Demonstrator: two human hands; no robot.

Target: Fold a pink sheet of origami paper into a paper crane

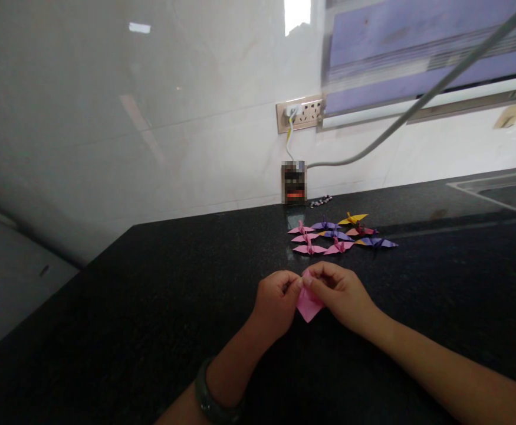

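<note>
Between my two hands is a folded piece of pink origami paper (309,307), its pointed end hanging down toward me. My left hand (278,301) pinches the paper's upper left edge between thumb and bent fingers. On the other side, my right hand (344,295) grips the top of it, thumb over the front. The fingertips of both hands nearly meet at the upper corner, hiding the folds there. Just beyond them, several folded paper cranes sit in rows: pink cranes (309,249), purple cranes (376,242) and a yellow crane (352,219).
A black countertop (173,307) runs under everything to a white tiled wall (196,147). A pixelated box (293,183) stands against the wall beside a beaded strand (321,201). Above it are a socket panel (311,112) and a grey cable (399,121). A sink edge (483,192) lies far right.
</note>
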